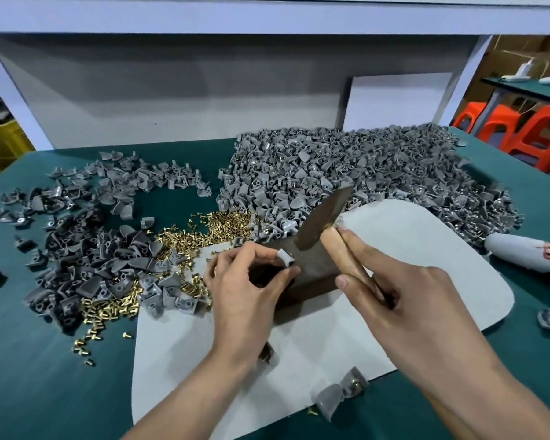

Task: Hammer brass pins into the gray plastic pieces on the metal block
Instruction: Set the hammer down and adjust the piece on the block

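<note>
Gray pieces [86, 249] lie loose on the table [29, 376] at the far left, with pins [204, 230] spilled among them and toward the centre. Next comes the left hand [245, 290], its thumb and fingertips pinching one piece [285, 258] down on the left part of the block [311, 277], which sits on a mat [410, 242]. Whether a pin already stands in that piece cannot be told. The hammer [323, 217] tilts over the block with its face just beside the piece, and the right hand [410, 312] is wrapped round the wooden handle, a forefinger laid along it. The hands are apart, one on each side of the block. A large heap [378, 166] of pieces fills the table behind and to the right, and a pale tool [527, 258] lies at the right edge.

Near the mat's front edge a piece with a pin fitted [356, 381] suggests some work is done. With both piles so large, most probably remains, though how many in the heap are finished is unclear.

Room is tight at the strike point, where the fingertips flank the piece near the block's left edge. The heap crowds the block's far side, while mat shows to the right and front.
</note>
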The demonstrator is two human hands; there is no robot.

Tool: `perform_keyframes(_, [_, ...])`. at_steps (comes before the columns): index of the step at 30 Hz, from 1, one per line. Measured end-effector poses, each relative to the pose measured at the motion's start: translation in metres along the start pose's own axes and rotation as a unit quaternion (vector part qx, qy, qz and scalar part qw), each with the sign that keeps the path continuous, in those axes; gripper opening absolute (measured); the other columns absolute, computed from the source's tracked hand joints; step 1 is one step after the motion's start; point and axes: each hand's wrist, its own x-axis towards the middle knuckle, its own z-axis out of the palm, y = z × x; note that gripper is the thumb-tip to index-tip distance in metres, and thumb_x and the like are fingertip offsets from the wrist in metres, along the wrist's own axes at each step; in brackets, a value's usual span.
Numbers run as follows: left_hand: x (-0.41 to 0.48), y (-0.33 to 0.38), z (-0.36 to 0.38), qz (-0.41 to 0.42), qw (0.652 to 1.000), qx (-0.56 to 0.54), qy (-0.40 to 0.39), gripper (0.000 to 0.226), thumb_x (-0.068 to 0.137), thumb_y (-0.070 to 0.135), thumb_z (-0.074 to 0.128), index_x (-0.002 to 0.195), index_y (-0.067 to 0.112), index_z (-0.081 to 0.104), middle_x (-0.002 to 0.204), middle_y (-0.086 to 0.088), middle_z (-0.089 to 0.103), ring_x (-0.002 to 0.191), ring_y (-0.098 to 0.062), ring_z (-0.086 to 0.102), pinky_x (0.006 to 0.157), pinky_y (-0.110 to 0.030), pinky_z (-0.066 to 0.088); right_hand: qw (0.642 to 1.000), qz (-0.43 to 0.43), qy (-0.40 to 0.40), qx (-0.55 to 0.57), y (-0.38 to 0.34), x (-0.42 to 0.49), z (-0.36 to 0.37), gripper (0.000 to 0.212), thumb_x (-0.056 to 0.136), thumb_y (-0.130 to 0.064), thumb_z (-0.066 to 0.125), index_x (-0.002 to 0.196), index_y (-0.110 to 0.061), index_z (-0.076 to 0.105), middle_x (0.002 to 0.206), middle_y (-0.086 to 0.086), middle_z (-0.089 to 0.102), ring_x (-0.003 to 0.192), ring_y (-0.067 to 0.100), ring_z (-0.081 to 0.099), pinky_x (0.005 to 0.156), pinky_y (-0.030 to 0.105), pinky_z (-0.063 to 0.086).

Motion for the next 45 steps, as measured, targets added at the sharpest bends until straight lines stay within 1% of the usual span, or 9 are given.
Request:
perform_keyframes(12, [-0.001,-0.001,0.003,0.018,0.999,-0.026,-0.003,0.029,0.065,0.019,0.086,0.069,0.028,0.058,0.071,0.020,0.061,0.081,0.017,0.049,0.099,-0.063,0.037,0.999,-0.008,-0.025,-0.034,-0.005,0.005,-0.002,0.049,0.084,-0.038,0.058,0.131,-0.044,0.051,0.050,-0.027,0.053,0.048,-0.004,0.048,0.055,0.009,0.036])
perform_keyframes(15, [0.000,-0.003,0.002,0.014,1.000,-0.018,-0.010,0.032,0.065,0.019,0.086,0.068,0.031,0.056,0.073,0.015,0.064,0.079,0.010,0.053,0.097,-0.048,0.043,0.997,0.005,-0.054,-0.054,-0.005,0.006,0.002,0.050,0.086,-0.041,0.054,0.135,-0.048,0.045,0.041,-0.013,0.035,0.040,0.007,0.035,0.053,0.023,0.029])
perform_keyframes(17, [0.000,-0.005,0.002,0.004,1.000,-0.028,-0.014,0.032,0.064,0.022,0.087,0.066,0.034,0.057,0.073,0.014,0.065,0.078,-0.003,0.058,0.080,-0.026,0.047,0.996,-0.001,-0.029,-0.080,-0.004,0.007,-0.001,0.050,0.086,-0.034,0.061,0.134,-0.041,0.049,0.037,-0.013,0.022,0.039,0.004,0.027,0.053,0.023,0.025])
perform_keyframes(20, [0.000,-0.009,0.004,-0.015,0.998,-0.053,-0.005,0.029,0.065,0.022,0.087,0.067,0.032,0.061,0.073,0.013,0.067,0.078,-0.015,0.062,0.068,-0.026,0.047,0.997,-0.002,-0.019,-0.078,-0.007,0.005,-0.003,0.051,0.084,-0.033,0.061,0.134,-0.039,0.051,0.037,-0.014,0.024,0.037,-0.001,0.026,0.051,0.022,0.027])
perform_keyframes(24, [0.000,-0.011,0.003,0.018,0.999,-0.038,-0.015,0.027,0.067,0.025,0.085,0.071,0.034,0.060,0.081,0.013,0.067,0.081,-0.009,0.061,0.071,-0.029,0.049,0.996,0.017,-0.061,-0.064,-0.002,0.003,0.002,0.050,0.087,-0.039,0.056,0.134,-0.051,0.043,0.038,-0.008,0.034,0.041,0.011,0.035,0.050,0.021,0.029])
perform_keyframes(31, [0.005,-0.011,0.000,0.052,0.999,-0.001,-0.016,0.028,0.067,0.028,0.084,0.070,0.033,0.056,0.145,0.019,0.036,0.135,-0.012,0.033,0.107,-0.047,0.035,0.997,0.023,-0.063,-0.045,-0.002,0.005,0.000,0.049,0.086,-0.038,0.057,0.132,-0.050,0.046,0.048,-0.034,0.044,0.050,-0.003,0.045,0.051,0.008,0.033])
perform_keyframes(35, [0.005,-0.012,-0.001,0.048,0.998,-0.012,-0.025,0.026,0.067,0.027,0.084,0.069,0.030,0.059,0.152,0.028,0.021,0.141,-0.011,0.025,0.109,-0.050,0.033,0.996,0.008,-0.070,-0.061,-0.007,0.003,0.000,0.051,0.086,-0.042,0.055,0.135,-0.051,0.042,0.037,-0.010,0.033,0.039,0.010,0.035,0.049,0.020,0.030])
perform_keyframes(41, [0.005,-0.012,-0.001,0.043,0.998,-0.035,-0.038,0.019,0.069,0.033,0.081,0.071,0.035,0.062,0.153,0.033,0.013,0.143,-0.005,0.022,0.113,-0.046,0.029,0.996,0.003,-0.059,-0.061,-0.005,0.001,0.002,0.052,0.087,-0.045,0.049,0.135,-0.057,0.032,0.056,0.001,0.050,0.047,0.020,0.042,0.056,0.032,0.041])
perform_keyframes(45, [0.004,-0.012,0.000,0.055,0.996,-0.045,-0.045,0.012,0.072,0.033,0.077,0.074,0.033,0.065,0.155,0.030,0.015,0.141,-0.004,0.027,0.113,-0.043,0.032,0.996,-0.002,-0.061,-0.068,-0.005,-0.001,0.001,0.052,0.087,-0.042,0.053,0.134,-0.055,0.038,0.042,-0.008,0.028,0.040,0.014,0.030,0.048,0.025,0.029])
